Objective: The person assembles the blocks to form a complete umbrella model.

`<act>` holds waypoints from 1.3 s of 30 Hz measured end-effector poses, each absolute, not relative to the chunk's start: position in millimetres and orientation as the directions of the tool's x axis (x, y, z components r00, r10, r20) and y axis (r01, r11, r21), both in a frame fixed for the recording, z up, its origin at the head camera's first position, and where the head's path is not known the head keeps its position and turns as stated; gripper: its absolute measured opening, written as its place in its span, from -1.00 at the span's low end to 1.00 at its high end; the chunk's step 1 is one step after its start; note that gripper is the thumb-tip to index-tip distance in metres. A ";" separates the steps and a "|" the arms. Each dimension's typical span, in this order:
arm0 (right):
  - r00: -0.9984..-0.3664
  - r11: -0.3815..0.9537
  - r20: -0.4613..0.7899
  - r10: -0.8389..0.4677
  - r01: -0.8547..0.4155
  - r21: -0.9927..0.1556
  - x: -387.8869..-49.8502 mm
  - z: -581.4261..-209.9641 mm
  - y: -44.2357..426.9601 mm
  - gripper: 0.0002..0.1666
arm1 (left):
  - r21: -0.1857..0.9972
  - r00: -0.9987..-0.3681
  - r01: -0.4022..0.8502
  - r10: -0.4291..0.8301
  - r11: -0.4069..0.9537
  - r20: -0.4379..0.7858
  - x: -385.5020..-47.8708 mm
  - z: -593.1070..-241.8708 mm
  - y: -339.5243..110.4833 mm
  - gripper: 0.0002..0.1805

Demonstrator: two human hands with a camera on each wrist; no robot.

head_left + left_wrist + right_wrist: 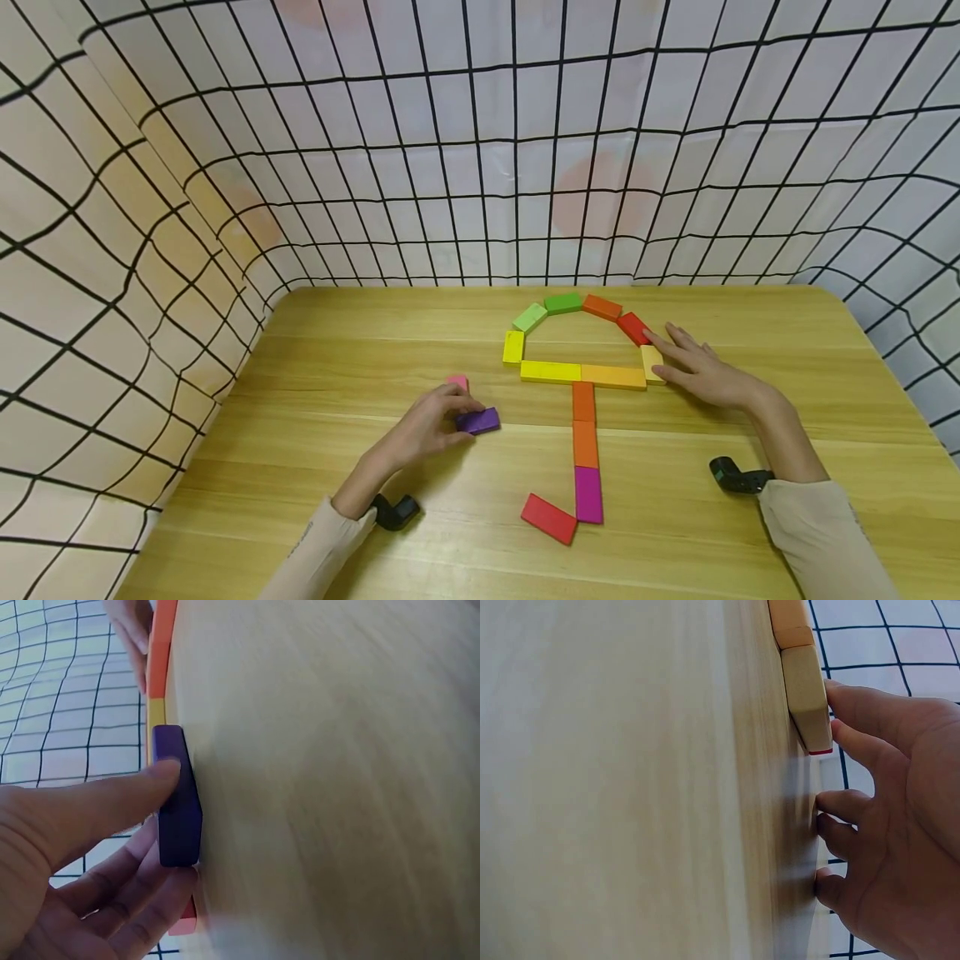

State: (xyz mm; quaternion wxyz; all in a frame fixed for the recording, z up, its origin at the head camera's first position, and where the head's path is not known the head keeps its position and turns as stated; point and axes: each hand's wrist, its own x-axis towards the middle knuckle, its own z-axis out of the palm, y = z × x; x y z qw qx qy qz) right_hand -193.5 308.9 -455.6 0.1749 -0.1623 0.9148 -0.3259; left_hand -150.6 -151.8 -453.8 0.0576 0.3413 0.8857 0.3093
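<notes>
Two hands over a wooden table (300, 367). Left hand (429, 423) pinches a purple block (480, 421) between thumb and fingers, left of the block stem (586, 443), near a pink block (457, 382); whether lifted, cannot tell. Right hand (701, 373), fingers spread, beside a cream block (652, 365) at the right end of the block arch (562, 303). Step looks like adding the purple block; next move probably calls for careful alignment, not nudging the red block (549, 518) at the stem's foot.

Open table (536, 437) lies between the purple block (481, 421) and block stem (586, 444); the stem bars sideways passage.
</notes>
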 end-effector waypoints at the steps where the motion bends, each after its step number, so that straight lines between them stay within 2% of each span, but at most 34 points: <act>1: -0.886 0.734 -0.213 -0.411 -0.184 -0.653 -193.4 -455.5 309.0 -0.14 | 0.587 -0.758 0.572 0.643 0.573 0.110 -150.5 -453.5 -151.6 -0.62; 4: -0.886 0.733 -0.210 -0.413 -0.187 -0.654 -192.9 -454.7 308.9 -0.14 | 0.578 -0.735 0.597 0.668 0.557 0.116 -149.9 -452.3 -151.1 -0.64; 8: -0.887 0.737 -0.208 -0.412 -0.190 -0.649 -192.4 -453.8 308.3 -0.14 | 0.579 -0.660 0.649 0.743 0.494 0.106 -147.2 -448.6 -148.7 -0.66; 12: -0.887 0.738 -0.209 -0.411 -0.189 -0.647 -191.9 -453.3 307.7 -0.14 | 0.622 -0.583 0.647 0.812 0.441 0.031 -141.7 -445.2 -144.9 -0.69; 15: -0.887 0.734 -0.205 -0.413 -0.192 -0.651 -191.9 -453.3 307.7 -0.14 | 0.637 -0.557 0.630 0.830 0.444 -0.027 -137.4 -443.7 -141.9 -0.70; 19: -0.887 0.731 -0.202 -0.416 -0.194 -0.654 -192.2 -454.0 308.2 -0.14 | 0.629 -0.555 0.626 0.830 0.461 -0.057 -134.0 -442.5 -139.0 -0.69; 34: -0.886 0.723 -0.194 -0.421 -0.199 -0.662 -192.1 -453.9 309.3 -0.15 | 0.613 -0.572 0.654 0.820 0.443 0.018 -124.1 -442.1 -128.9 -0.63; 39: -0.885 0.723 -0.195 -0.423 -0.199 -0.662 -192.6 -454.2 309.3 -0.15 | 0.586 -0.536 0.694 0.844 0.418 0.033 -107.2 -437.7 -112.0 -0.62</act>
